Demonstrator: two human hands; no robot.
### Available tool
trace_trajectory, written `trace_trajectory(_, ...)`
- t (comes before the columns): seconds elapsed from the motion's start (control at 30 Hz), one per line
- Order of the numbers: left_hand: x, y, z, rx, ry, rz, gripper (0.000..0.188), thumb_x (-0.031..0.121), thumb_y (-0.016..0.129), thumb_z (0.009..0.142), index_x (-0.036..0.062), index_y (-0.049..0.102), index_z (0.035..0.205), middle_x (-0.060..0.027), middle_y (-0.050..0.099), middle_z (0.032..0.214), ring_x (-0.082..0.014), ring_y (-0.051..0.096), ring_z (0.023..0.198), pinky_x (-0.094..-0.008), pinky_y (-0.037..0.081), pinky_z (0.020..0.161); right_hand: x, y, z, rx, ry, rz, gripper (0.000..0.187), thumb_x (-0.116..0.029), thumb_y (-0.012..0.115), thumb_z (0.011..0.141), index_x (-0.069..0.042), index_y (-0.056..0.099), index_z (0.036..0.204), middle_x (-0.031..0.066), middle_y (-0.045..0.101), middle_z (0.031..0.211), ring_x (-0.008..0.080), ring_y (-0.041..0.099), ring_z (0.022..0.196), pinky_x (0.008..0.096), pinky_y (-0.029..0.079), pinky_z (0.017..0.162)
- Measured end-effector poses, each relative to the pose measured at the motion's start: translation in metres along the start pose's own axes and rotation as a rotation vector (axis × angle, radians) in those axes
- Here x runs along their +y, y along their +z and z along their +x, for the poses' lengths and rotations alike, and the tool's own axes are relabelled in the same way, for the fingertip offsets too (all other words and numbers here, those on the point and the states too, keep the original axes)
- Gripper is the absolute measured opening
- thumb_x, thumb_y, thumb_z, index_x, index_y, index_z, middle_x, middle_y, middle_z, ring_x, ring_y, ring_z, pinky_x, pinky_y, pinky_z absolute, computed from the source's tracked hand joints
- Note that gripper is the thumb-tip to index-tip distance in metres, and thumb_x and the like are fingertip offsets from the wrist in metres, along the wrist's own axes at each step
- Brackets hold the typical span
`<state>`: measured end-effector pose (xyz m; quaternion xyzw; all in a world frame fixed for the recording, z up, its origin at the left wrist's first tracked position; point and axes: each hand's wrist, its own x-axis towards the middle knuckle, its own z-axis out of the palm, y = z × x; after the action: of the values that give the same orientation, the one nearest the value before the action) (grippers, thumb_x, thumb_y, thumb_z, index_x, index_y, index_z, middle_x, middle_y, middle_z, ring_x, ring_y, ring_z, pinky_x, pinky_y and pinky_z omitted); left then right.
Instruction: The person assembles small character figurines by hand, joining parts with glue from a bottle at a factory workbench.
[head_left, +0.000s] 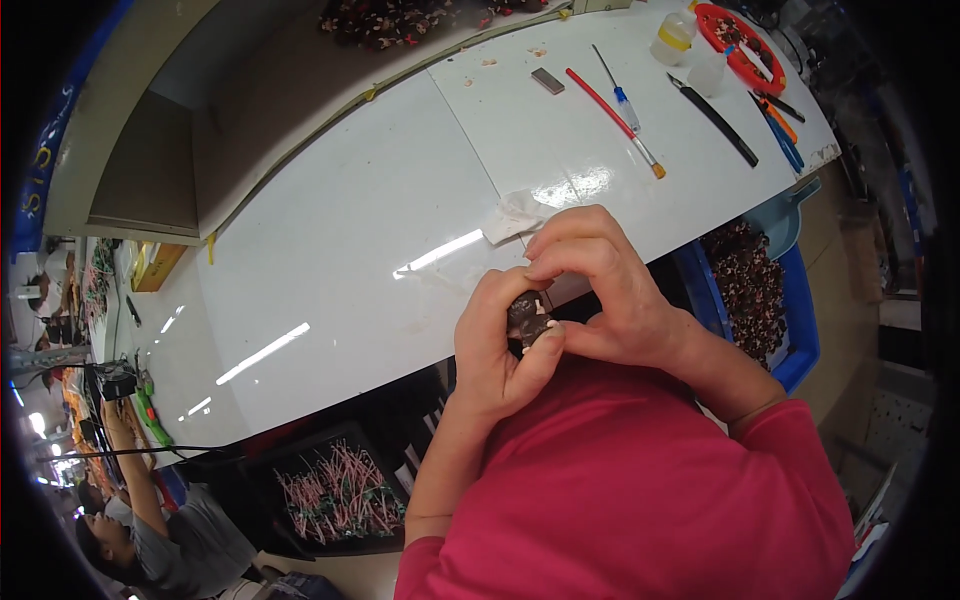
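The small dark brown piece [525, 308] was at the white table's [340, 240] near edge, its longer axis seemingly far to near. The left hand [487, 345] held it from the left; the right hand [622, 295] curved from the right, its grip I could not tell.

The small lump near the clock's centre is dark brown, with cream-white bits [527, 308]. The paintbrush [603, 104] at one o'clock has a red handle and tan bristles. The bin [806, 345] at three o'clock is blue; the short-sleeved shirt [640, 490] at five is plain crimson.
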<state>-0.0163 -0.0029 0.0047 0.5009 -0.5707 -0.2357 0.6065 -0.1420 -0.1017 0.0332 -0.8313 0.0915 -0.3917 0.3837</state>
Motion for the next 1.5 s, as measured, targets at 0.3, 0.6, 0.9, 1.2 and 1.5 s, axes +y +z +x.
trace_trajectory(0.3,-0.009,0.001,-0.009,0.062,-0.032,-0.154,0.042,0.022,0.065,0.081,0.0007,0.049,0.114,-0.0075,0.049,0.086,-0.0144,0.045,0.069,-0.0271,0.038,0.061,0.0,0.001,0.004,-0.025,-0.015,0.023,0.051,0.001,0.077,0.062,-0.008,0.047,0.103,0.0122,0.052,0.106,0.0266,0.054,0.099,0.0349,0.046,0.084)
trace_trajectory(0.6,-0.009,-0.001,-0.009,0.078,-0.027,-0.185,0.042,0.022,0.066,0.082,0.0,0.049,0.113,-0.0078,0.05,0.085,-0.0144,0.046,0.07,-0.0268,0.038,0.06,0.0,0.005,0.007,-0.001,-0.015,0.07,0.047,0.004,0.073,0.061,-0.009,0.051,0.1,0.0096,0.05,0.105,0.0236,0.054,0.093,0.0311,0.049,0.075)
trace_trajectory(0.9,-0.009,-0.005,-0.009,0.058,-0.052,-0.172,0.04,0.021,0.066,0.081,0.0001,0.05,0.112,-0.0072,0.05,0.084,-0.0152,0.046,0.069,-0.027,0.038,0.059,-0.003,0.006,0.009,-0.046,0.003,0.088,0.044,0.006,0.073,0.063,-0.009,0.051,0.099,0.0099,0.05,0.106,0.0235,0.054,0.093,0.0303,0.05,0.075)
trace_trajectory(1.2,0.003,-0.003,0.002,0.031,-0.077,-0.089,0.038,0.012,0.069,0.074,0.0044,0.052,0.108,-0.0103,0.051,0.082,-0.0239,0.052,0.068,-0.0315,0.043,0.06,-0.008,0.002,0.002,0.023,-0.019,-0.114,0.046,0.004,0.075,0.059,-0.011,0.054,0.097,0.0073,0.054,0.098,0.0245,0.052,0.089,0.0341,0.046,0.077)
trace_trajectory(1.5,0.007,-0.001,0.003,0.081,-0.21,0.004,0.031,0.012,0.068,0.079,0.0027,0.053,0.104,-0.0102,0.054,0.083,-0.0228,0.056,0.066,-0.0315,0.047,0.057,0.001,0.009,0.008,-0.091,-0.068,-0.076,0.051,0.007,0.072,0.061,-0.01,0.051,0.103,0.0056,0.055,0.095,0.025,0.052,0.085,0.0335,0.044,0.075)
